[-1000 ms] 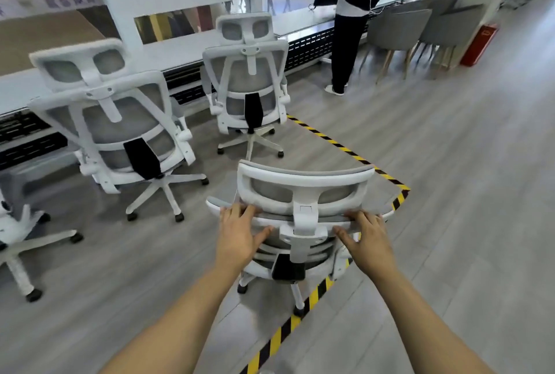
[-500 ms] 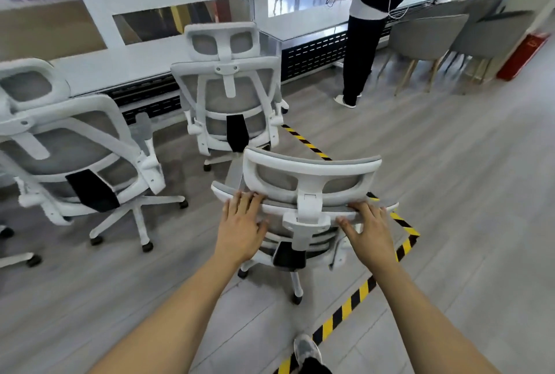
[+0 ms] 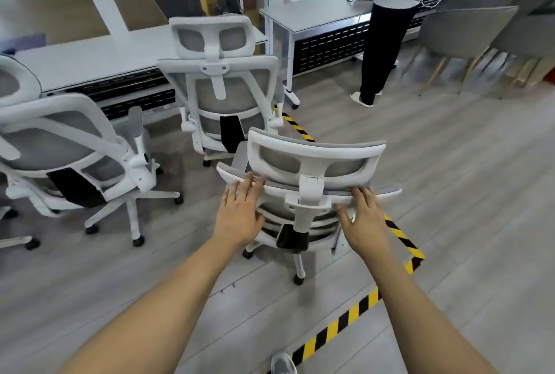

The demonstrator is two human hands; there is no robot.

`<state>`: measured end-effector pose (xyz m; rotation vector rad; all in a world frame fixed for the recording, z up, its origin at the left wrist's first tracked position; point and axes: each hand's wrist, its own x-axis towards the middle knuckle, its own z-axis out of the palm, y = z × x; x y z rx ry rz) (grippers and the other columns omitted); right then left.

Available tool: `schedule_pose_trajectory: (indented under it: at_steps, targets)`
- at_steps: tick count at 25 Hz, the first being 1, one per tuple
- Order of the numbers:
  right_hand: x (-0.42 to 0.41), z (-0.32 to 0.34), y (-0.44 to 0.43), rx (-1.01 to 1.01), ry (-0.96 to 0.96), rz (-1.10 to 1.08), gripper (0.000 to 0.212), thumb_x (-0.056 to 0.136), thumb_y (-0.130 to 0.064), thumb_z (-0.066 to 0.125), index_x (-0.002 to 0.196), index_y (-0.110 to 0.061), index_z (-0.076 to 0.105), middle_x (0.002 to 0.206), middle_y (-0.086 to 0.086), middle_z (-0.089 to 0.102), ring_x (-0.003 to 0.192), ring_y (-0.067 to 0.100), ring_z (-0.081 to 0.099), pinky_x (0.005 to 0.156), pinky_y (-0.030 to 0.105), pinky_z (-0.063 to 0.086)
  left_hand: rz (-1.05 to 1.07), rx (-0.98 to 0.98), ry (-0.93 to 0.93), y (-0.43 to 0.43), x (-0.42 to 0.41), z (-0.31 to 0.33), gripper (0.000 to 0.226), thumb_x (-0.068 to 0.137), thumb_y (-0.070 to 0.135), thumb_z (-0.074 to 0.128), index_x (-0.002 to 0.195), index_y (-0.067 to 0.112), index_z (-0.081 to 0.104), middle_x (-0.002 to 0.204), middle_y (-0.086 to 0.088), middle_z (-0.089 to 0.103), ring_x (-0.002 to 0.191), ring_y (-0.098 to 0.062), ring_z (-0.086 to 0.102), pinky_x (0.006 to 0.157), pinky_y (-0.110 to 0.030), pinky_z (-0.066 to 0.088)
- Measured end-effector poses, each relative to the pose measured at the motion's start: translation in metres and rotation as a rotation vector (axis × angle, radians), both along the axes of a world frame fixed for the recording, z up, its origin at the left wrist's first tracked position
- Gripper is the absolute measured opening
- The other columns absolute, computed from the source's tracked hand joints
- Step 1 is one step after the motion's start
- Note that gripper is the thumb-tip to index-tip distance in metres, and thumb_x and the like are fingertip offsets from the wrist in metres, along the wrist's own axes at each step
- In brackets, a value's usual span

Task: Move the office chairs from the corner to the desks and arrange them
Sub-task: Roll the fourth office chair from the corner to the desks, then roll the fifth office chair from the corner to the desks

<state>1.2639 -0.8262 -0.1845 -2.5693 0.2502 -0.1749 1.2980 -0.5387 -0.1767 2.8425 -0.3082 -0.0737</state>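
A white office chair [image 3: 315, 160] with grey mesh stands right in front of me, its back toward me, on the yellow-black floor tape. My left hand [image 3: 240, 214] holds the left part of the backrest's top rim, fingers over the edge and thumb below. My right hand [image 3: 363, 220] holds the right part of the same rim. Two more white office chairs face the long white desk [image 3: 99, 55]: one just ahead [image 3: 222, 82], nearly touching my chair, and one at the left [image 3: 66, 145].
A second white desk [image 3: 324, 10] stands farther right; a person [image 3: 387, 28] in dark trousers stands at it. Grey wooden-legged chairs [image 3: 468, 28] fill the far right. Yellow-black tape [image 3: 339, 325] marks a floor corner. Another chair's base [image 3: 18, 241] pokes in at the left edge.
The chair under my hands has rolled forward and left toward the desks, closing on the middle chair. The view has moved with it, and my shoe now shows at the bottom.
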Motion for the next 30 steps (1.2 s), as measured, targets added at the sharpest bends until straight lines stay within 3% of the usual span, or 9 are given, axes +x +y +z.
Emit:
schedule_pose_trajectory:
  at_steps: [2,4,7,11,16,18,21,25,30]
  targets:
    - [0.002,0.009,0.001,-0.008,-0.059,0.034,0.044,0.1,-0.038,0.053,0.14,-0.02,0.048,0.145,0.004,0.05,0.141,0.027,0.036,0.117,0.043,0.033,0.041,-0.007,0.004,-0.006,-0.002,0.004,0.075,0.092,0.034,0.052,0.156,0.032,0.011,0.166,-0.001,0.008,0.15,-0.033,0.012,0.122,-0.047,0.013]
    - [0.001,0.021,0.014,-0.009,-0.16,0.058,0.033,0.096,-0.031,0.058,0.128,-0.023,0.055,0.125,-0.002,0.061,0.121,0.022,0.051,0.103,0.041,0.045,0.071,-0.051,-0.013,-0.006,-0.009,0.012,0.065,0.092,0.032,0.052,0.152,0.026,0.027,0.162,-0.002,0.024,0.147,-0.033,0.022,0.118,-0.047,0.023]
    - [-0.002,0.037,0.051,0.008,-0.314,0.173,0.026,0.093,-0.026,0.06,0.119,-0.02,0.061,0.112,-0.001,0.064,0.104,0.021,0.055,0.092,0.042,0.048,0.127,-0.131,-0.1,0.009,-0.031,0.03,0.044,0.089,0.032,0.05,0.133,0.027,0.048,0.139,0.002,0.049,0.13,-0.027,0.041,0.107,-0.043,0.038]
    - [0.001,0.057,0.123,0.075,-0.415,0.428,0.027,0.092,-0.027,0.055,0.116,-0.019,0.064,0.109,-0.001,0.064,0.1,0.021,0.056,0.089,0.037,0.044,0.278,-0.177,-0.267,0.051,-0.078,0.056,0.031,0.091,0.027,0.054,0.122,0.025,0.057,0.123,0.007,0.055,0.114,-0.02,0.047,0.098,-0.032,0.039]
    - [-0.026,0.078,0.25,0.196,-0.38,0.785,0.028,0.094,-0.027,0.056,0.121,-0.021,0.063,0.116,-0.007,0.062,0.105,0.016,0.057,0.097,0.029,0.038,0.593,-0.19,-0.372,0.136,-0.166,0.078,0.028,0.091,0.032,0.047,0.115,0.025,0.06,0.114,0.007,0.058,0.106,-0.019,0.052,0.093,-0.035,0.043]
    - [-0.056,0.088,0.307,0.226,-0.366,0.95,0.03,0.093,-0.026,0.057,0.123,-0.023,0.062,0.118,-0.008,0.061,0.109,0.012,0.054,0.097,0.023,0.032,0.731,-0.168,-0.412,0.176,-0.217,0.087,0.031,0.089,0.034,0.046,0.114,0.024,0.062,0.112,0.005,0.06,0.105,-0.02,0.054,0.091,-0.034,0.044]
    - [-0.115,0.102,0.388,0.258,-0.36,1.192,0.032,0.093,-0.027,0.056,0.124,-0.023,0.06,0.12,-0.008,0.06,0.113,0.012,0.054,0.099,0.027,0.037,0.917,-0.127,-0.45,0.228,-0.303,0.104,0.031,0.089,0.038,0.046,0.114,0.025,0.061,0.113,0.005,0.06,0.106,-0.02,0.054,0.09,-0.038,0.045]
    - [-0.229,0.116,0.489,0.303,-0.319,1.437,0.031,0.094,-0.026,0.057,0.125,-0.027,0.059,0.123,-0.012,0.058,0.117,0.01,0.052,0.101,0.028,0.036,1.157,-0.071,-0.471,0.288,-0.445,0.119,0.028,0.091,0.041,0.043,0.111,0.029,0.059,0.114,0.011,0.055,0.106,-0.015,0.051,0.09,-0.032,0.039]
    - [-0.403,0.117,0.595,0.35,-0.27,1.697,0.033,0.093,-0.026,0.057,0.127,-0.028,0.059,0.124,-0.013,0.057,0.117,0.009,0.052,0.103,0.029,0.038,1.437,0.002,-0.506,0.338,-0.636,0.123,0.025,0.094,0.036,0.052,0.117,0.029,0.058,0.122,0.01,0.055,0.114,-0.016,0.05,0.098,-0.037,0.039]
